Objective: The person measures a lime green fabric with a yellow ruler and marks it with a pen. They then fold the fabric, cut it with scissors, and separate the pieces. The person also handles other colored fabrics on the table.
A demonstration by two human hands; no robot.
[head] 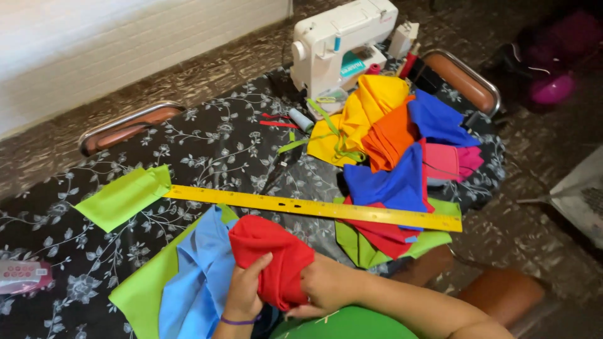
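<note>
Two hands work red cloth (276,260) at 6 o'clock of tabletop (207,147), w/ floral black cover. Sewing machine (342,44) at 12. Fabric pile (399,141) at 2, yellow/orange/blue/pink. Ruler (314,207) lies across center. Blue cloth (198,282) just beside red at 7; green piece (125,196) at 9. Left hand (245,289) grip clenched on red cloth; right hand (326,285) same, at its 3 o'clock edge.

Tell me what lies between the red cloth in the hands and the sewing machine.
In the head view, the yellow ruler crosses between red cloth and sewing machine.
</note>
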